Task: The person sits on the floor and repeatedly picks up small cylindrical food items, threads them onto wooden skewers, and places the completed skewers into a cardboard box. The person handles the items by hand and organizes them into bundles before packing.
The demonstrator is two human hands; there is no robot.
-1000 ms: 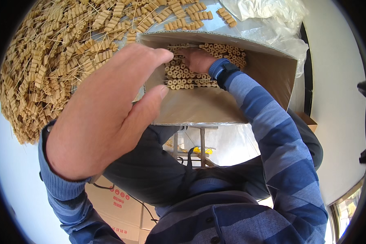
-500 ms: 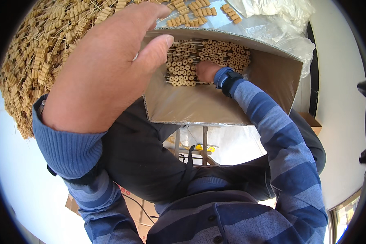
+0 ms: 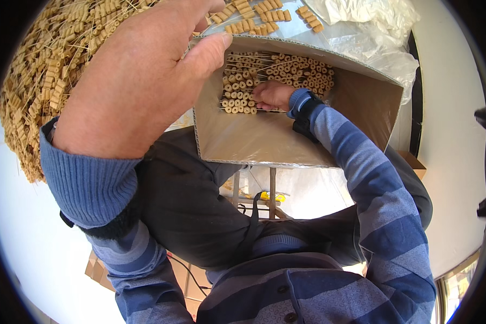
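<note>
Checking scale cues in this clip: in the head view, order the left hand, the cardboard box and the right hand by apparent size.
1. Cardboard box
2. Left hand, nearly as large only because it is close to the camera
3. Right hand, inside the box

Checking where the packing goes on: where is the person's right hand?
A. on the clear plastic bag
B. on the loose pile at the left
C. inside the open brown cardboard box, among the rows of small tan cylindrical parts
C: the right hand reaches inside the open brown cardboard box, its fingers against the rows of small tan cylindrical parts.

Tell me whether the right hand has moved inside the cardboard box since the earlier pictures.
Yes. The right hand has gone deeper into the cardboard box, leftwards along the stacked tan components, away from the box's right wall.
</note>
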